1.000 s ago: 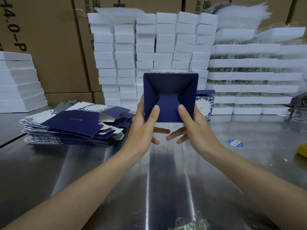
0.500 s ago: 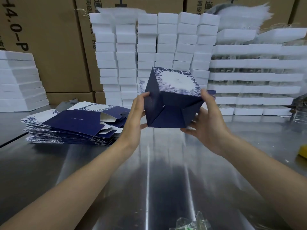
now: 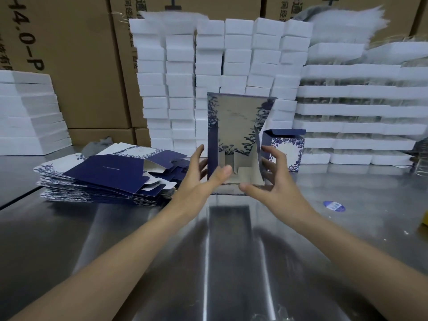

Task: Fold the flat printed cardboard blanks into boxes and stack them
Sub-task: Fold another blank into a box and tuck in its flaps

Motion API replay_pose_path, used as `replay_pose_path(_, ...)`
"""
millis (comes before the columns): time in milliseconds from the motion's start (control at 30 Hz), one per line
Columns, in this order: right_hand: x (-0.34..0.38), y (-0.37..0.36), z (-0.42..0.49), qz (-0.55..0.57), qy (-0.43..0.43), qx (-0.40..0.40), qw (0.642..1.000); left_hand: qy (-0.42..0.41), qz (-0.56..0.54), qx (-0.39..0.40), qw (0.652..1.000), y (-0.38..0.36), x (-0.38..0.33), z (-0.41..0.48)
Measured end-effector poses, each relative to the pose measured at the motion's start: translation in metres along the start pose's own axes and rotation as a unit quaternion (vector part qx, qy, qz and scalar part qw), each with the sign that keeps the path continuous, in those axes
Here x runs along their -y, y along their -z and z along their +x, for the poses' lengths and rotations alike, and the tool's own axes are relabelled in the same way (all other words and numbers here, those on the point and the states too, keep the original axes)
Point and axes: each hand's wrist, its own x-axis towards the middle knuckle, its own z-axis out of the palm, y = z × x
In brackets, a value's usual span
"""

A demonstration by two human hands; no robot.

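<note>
I hold a half-formed navy box [image 3: 236,126] with a blue floral print upright just above the steel table [image 3: 208,251]. Its open side faces me, showing the grey inside and the locked bottom flaps. My left hand [image 3: 199,179] grips its left wall, thumb on the front edge. My right hand [image 3: 275,181] holds the right wall, thumb at the lower front. A pile of flat printed blanks [image 3: 104,177] lies to the left. One folded box [image 3: 286,149] with its lid up stands behind my right hand.
White foam blocks [image 3: 208,66] are stacked in a wall behind the box, with white trays [image 3: 359,112] to the right and more white slabs [image 3: 27,117] at far left. Brown cartons [image 3: 81,66] stand at the back. A blue sticker [image 3: 333,206] and a yellow item [image 3: 425,218] lie at right.
I have turned the box over, from bottom flaps facing me to upright with its open side toward me. Both hands shifted to its side walls and it came down toward the table.
</note>
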Motion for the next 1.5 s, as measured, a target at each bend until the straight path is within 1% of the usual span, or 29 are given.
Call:
replay_pose_path(100, 0.005, -0.002, -0.002, 0.034, -0.011, -0.025, 0.999, -0.003, 0.027, -0.004, 1.0, -0.002, 0.006, -0.001)
replay_pose_path(167, 0.006, -0.002, -0.001, 0.038, -0.023, -0.044, 0.998, -0.01, 0.063, -0.04, 0.997, -0.005, 0.008, -0.003)
replay_pose_path(233, 0.005, 0.0, 0.002, 0.024, -0.038, -0.093, 0.995, -0.005, 0.087, -0.072, 0.994, -0.007, 0.009, -0.004)
replay_pose_path(267, 0.006, 0.001, 0.003, 0.008, -0.028, -0.121, 0.992, -0.018, 0.092, -0.081, 0.992, -0.007, 0.01, -0.006)
replay_pose_path(300, 0.006, 0.004, 0.004, -0.033, 0.005, -0.147, 0.989, -0.035, 0.104, -0.088, 0.99, -0.006, 0.012, -0.006)
replay_pose_path(333, 0.006, 0.007, 0.005, -0.103, 0.055, -0.165, 0.979, -0.057, 0.123, -0.093, 0.986, -0.006, 0.012, -0.007)
replay_pose_path(367, 0.004, 0.012, 0.007, -0.193, 0.113, -0.17, 0.96, -0.083, 0.152, -0.105, 0.979, -0.004, 0.013, -0.006)
replay_pose_path(400, 0.003, 0.016, 0.009, -0.287, 0.176, -0.168, 0.927, -0.105, 0.184, -0.113, 0.971, -0.003, 0.014, -0.005)
replay_pose_path(433, 0.003, 0.019, 0.011, -0.368, 0.241, -0.166, 0.883, -0.122, 0.21, -0.118, 0.963, -0.001, 0.015, -0.004)
replay_pose_path(500, 0.007, 0.026, 0.015, -0.479, 0.358, -0.146, 0.788, -0.15, 0.251, -0.113, 0.949, 0.001, 0.016, -0.003)
replay_pose_path(533, 0.01, 0.026, 0.015, -0.514, 0.391, -0.12, 0.754, -0.16, 0.265, -0.109, 0.945, 0.001, 0.016, -0.003)
replay_pose_path(567, 0.013, 0.024, 0.014, -0.545, 0.403, -0.09, 0.73, -0.166, 0.275, -0.106, 0.941, 0.001, 0.015, -0.004)
replay_pose_path(600, 0.016, 0.02, 0.013, -0.572, 0.394, -0.061, 0.717, -0.173, 0.285, -0.104, 0.937, 0.0, 0.013, -0.005)
replay_pose_path(733, 0.033, 0.002, 0.005, -0.656, 0.252, 0.031, 0.711, -0.186, 0.337, -0.078, 0.92, -0.005, 0.01, -0.01)
replay_pose_path(833, 0.046, 0.001, 0.004, -0.671, 0.177, 0.026, 0.72, -0.174, 0.372, -0.062, 0.91, -0.006, 0.005, -0.012)
replay_pose_path(900, 0.051, 0.0, 0.004, -0.693, 0.132, 0.027, 0.708, -0.169, 0.39, -0.055, 0.903, -0.006, -0.001, -0.015)
replay_pose_path(933, 0.053, 0.002, 0.006, -0.688, 0.111, 0.02, 0.717, -0.169, 0.404, -0.048, 0.897, -0.007, -0.004, -0.016)
replay_pose_path(967, 0.049, 0.003, 0.009, -0.7, 0.112, 0.007, 0.705, -0.172, 0.42, -0.042, 0.89, -0.008, -0.006, -0.018)
replay_pose_path(1000, 0.048, 0.003, 0.008, -0.718, 0.075, 0.034, 0.691, -0.175, 0.432, -0.037, 0.884, -0.009, -0.007, -0.019)
replay_pose_path(1033, 0.043, 0.002, 0.008, -0.71, 0.049, 0.054, 0.7, -0.179, 0.441, -0.035, 0.879, -0.01, -0.008, -0.02)
replay_pose_path(1067, 0.039, 0.001, 0.007, -0.691, -0.003, 0.081, 0.718, -0.184, 0.449, -0.033, 0.874, -0.011, -0.008, -0.021)
replay_pose_path(1100, 0.034, 0.0, 0.007, -0.675, -0.014, 0.067, 0.735, -0.19, 0.455, -0.03, 0.869, -0.013, -0.008, -0.021)
replay_pose_path(1133, 0.028, 0.0, 0.008, -0.67, -0.025, 0.064, 0.739, -0.199, 0.461, -0.027, 0.864, -0.015, -0.008, -0.021)
replay_pose_path(1233, 0.019, 0.001, 0.011, -0.568, 0.008, 0.078, 0.819, -0.232, 0.473, -0.016, 0.85, -0.022, -0.011, -0.025)
replay_pose_path(1267, 0.015, 0.001, 0.012, -0.552, 0.034, 0.084, 0.829, -0.251, 0.478, -0.018, 0.841, -0.025, -0.012, -0.027)
replay_pose_path(1300, 0.009, 0.001, 0.012, -0.554, 0.053, 0.094, 0.825, -0.275, 0.482, -0.02, 0.831, -0.027, -0.011, -0.029)
replay_pose_path(1333, 0.004, 0.002, 0.012, -0.563, 0.044, 0.113, 0.818, -0.297, 0.482, -0.017, 0.824, -0.03, -0.011, -0.031)
replay_pose_path(1433, -0.006, 0.007, 0.011, -0.554, -0.069, 0.153, 0.815, -0.32, 0.461, 0.025, 0.827, -0.038, -0.012, -0.036)
replay_pose_path(1500, -0.008, 0.01, 0.012, -0.539, -0.115, 0.169, 0.817, -0.323, 0.456, 0.051, 0.828, -0.043, -0.013, -0.04)
